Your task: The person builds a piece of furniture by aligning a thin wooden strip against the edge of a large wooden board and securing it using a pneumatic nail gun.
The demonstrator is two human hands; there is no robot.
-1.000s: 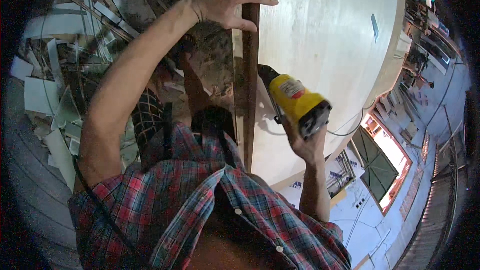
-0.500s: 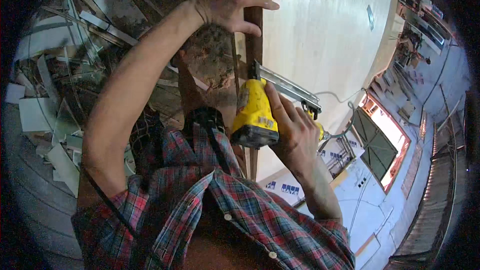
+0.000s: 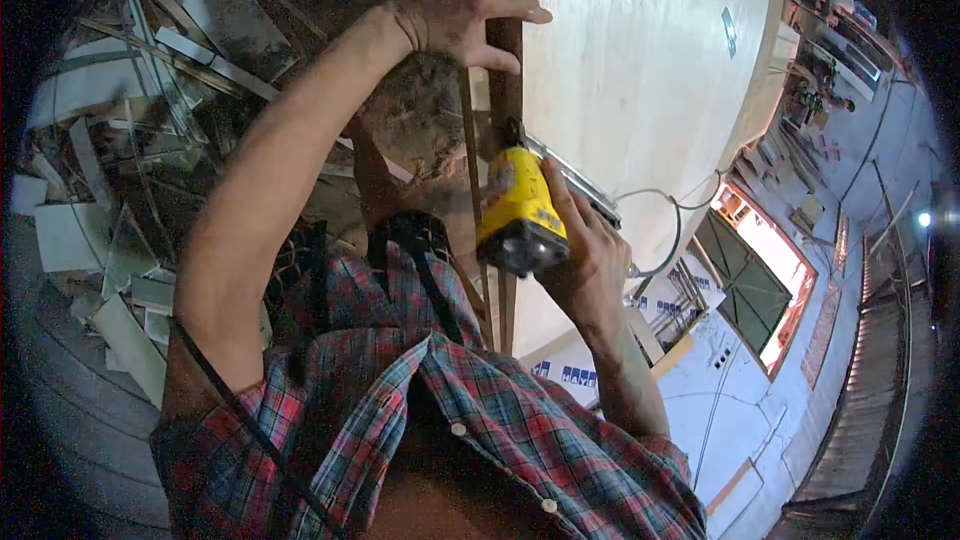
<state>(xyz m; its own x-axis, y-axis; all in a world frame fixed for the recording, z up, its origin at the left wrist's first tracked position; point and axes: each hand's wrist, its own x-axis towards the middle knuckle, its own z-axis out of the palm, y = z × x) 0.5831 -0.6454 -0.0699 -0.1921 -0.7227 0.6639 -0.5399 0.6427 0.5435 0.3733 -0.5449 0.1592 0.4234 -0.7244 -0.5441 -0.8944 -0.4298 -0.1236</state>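
Note:
A yellow and black nail gun (image 3: 518, 198) with a long metal magazine is gripped by my right hand (image 3: 592, 258), its nose against a dark wooden strip (image 3: 506, 95). The strip runs along the left edge of a large pale panel (image 3: 650, 60). Farther up, my left hand (image 3: 462, 12) rests across the same strip, fingers spread and their tips over the panel. A ring shows on one finger. The gun's handle is mostly hidden behind my right hand.
A thin air hose (image 3: 677, 232) curves out to the right of the nail gun. Wood offcuts and scrap boards (image 3: 75, 237) litter the floor at left. At right are a pale wall (image 3: 710, 395) and a framed opening (image 3: 755, 275).
My right hand and the nail gun have shifted slightly up along the strip, and the gun has tilted. The left hand stays in nearly the same place.

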